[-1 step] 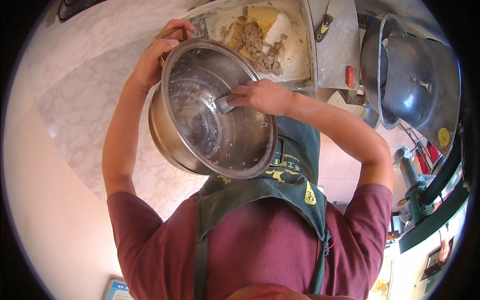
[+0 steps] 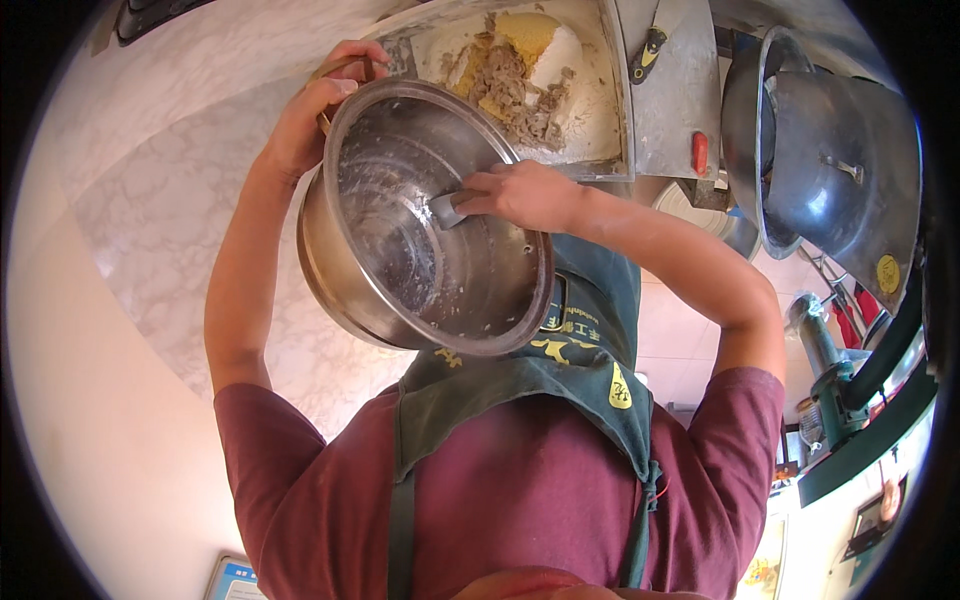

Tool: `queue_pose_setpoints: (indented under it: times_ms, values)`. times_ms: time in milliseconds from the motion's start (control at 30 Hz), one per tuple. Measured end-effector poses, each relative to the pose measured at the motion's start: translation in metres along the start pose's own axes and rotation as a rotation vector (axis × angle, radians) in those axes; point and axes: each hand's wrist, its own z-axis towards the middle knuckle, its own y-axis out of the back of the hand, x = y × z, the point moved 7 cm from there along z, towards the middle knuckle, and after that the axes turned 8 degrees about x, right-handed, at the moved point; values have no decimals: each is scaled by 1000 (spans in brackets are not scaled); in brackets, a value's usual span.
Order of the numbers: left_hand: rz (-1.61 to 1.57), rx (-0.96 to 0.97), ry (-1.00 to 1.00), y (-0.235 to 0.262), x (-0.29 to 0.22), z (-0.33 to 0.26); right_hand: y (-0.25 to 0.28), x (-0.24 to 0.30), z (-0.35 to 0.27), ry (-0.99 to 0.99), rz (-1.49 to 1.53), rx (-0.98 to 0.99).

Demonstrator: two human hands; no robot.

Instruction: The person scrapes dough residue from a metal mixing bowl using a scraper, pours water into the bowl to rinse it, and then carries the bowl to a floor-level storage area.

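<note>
A big stainless steel pot (image 2: 400, 180) is tipped on its side in front of my chest, its mouth turned up toward me. Smears and small white bits cling to its inner wall. My left hand (image 2: 318, 105) is closed round the handle at its upper left rim. Inside the mouth, my right hand (image 2: 520, 193) grips a flat grey scraper (image 2: 446, 210) close to the inner wall. Just beyond the pot lies a shallow tray (image 2: 618, 95) of white flour, with a yellow powder (image 2: 530, 35) and a lumpy brownish mass (image 2: 505, 85) on it.
Right of the tray, a knife with a black and yellow handle (image 2: 648, 55) and a red-handled tool (image 2: 699, 152) lie on a metal surface (image 2: 675, 100). Farther right stands a large steel mixing bowl machine (image 2: 840, 150). A marbled surface (image 2: 170, 230) stretches along the left.
</note>
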Motion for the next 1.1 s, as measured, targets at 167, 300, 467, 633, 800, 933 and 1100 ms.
queue_pose_setpoints:
  times_ms: [167,300,467,633,800,933,1100]
  values:
    - [-14,-24,-3,1,3,-3,-1,2,7,-44,49,-173]
    - [5,-21,-52,0,0,-4,14,-4,23,17,248,-388]
    - [113,20,-92,-7,-17,-9,46,9,-15,-46,311,-194]
    - [81,-38,-85,-15,-22,-14,48,67,-52,-46,322,224]
    - [128,-5,-107,-19,-28,-18,36,69,-37,-5,176,388]
    - [95,-41,-112,-24,-26,-21,17,69,-32,20,198,361]
    - [42,-2,-136,-21,-19,-21,-2,77,-31,-55,297,328]
